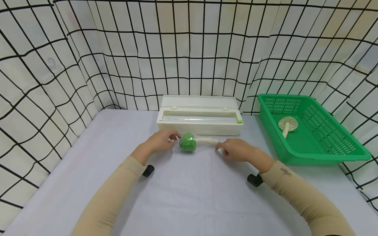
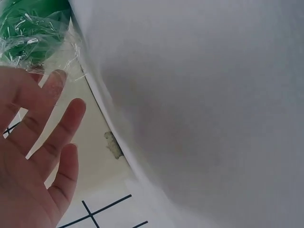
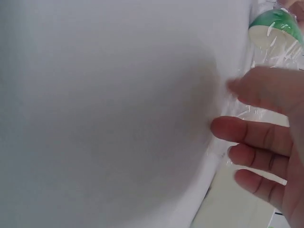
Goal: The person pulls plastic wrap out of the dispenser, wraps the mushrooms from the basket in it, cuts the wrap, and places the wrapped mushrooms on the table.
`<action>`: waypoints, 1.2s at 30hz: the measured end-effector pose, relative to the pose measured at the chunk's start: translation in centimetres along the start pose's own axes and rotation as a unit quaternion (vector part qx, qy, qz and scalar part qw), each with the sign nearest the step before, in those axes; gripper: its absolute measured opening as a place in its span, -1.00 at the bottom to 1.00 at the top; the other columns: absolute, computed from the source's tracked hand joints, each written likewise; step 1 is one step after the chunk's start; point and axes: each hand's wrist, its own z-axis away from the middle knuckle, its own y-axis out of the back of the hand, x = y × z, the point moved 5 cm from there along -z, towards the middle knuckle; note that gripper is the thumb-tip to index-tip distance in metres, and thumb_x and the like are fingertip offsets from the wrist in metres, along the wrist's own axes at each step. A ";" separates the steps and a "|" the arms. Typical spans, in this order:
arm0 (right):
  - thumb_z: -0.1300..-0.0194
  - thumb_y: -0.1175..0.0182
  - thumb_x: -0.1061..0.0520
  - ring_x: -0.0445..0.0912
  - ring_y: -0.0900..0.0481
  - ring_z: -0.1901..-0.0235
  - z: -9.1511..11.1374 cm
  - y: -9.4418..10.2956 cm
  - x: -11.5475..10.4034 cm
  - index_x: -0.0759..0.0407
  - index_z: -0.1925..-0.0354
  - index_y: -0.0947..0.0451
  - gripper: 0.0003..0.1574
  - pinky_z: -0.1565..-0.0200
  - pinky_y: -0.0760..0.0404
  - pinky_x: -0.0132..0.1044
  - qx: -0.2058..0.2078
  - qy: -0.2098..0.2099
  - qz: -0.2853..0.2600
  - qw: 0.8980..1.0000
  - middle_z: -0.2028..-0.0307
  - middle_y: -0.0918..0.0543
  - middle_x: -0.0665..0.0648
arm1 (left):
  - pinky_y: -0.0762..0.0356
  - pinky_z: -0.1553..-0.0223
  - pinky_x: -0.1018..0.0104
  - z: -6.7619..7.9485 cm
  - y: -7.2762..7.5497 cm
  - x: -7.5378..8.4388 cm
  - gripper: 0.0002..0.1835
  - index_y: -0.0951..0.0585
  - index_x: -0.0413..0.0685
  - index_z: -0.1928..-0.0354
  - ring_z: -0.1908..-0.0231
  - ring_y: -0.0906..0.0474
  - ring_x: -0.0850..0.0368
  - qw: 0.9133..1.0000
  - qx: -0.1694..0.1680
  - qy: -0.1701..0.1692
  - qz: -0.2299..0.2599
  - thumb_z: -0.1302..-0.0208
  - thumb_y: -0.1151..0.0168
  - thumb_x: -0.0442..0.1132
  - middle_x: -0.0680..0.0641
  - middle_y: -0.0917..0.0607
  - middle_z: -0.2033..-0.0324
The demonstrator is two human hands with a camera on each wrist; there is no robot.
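A toy mushroom with a green cap (image 1: 187, 142) and pale stem (image 1: 206, 141) lies sideways on the table in clear cling film (image 3: 273, 52). My left hand (image 1: 163, 140) is at the cap end, its thumb and forefinger pinching the loose film there; in the left wrist view its other fingers spread apart beside the film. At the stem end is my right hand (image 1: 237, 150), fingertips right at the film. The right wrist view shows its thumb and fingers (image 3: 256, 130) apart, with the thumb blurred.
Behind the mushroom stands a white cling film dispenser (image 1: 199, 127) with its lid raised and a film roll inside. A green basket (image 1: 327, 159) at the right holds another mushroom (image 1: 287, 124) with a pale underside. Black-gridded white cloth (image 1: 189, 65) encloses the table (image 1: 189, 203).
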 end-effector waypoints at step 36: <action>-0.20 -0.53 0.05 -0.01 -0.63 0.14 -3.4 0.7 0.2 0.33 -0.11 -0.68 -0.42 0.06 -0.65 -0.13 0.045 -0.064 -0.045 0.996 0.12 -0.66 0.15 | -0.45 -0.25 -0.11 0.4 -0.3 -0.1 -0.55 -0.56 -0.30 -0.26 -0.21 -0.52 -0.18 0.997 -0.040 0.054 0.050 -0.61 0.00 -0.09 -0.27 -0.64 -0.16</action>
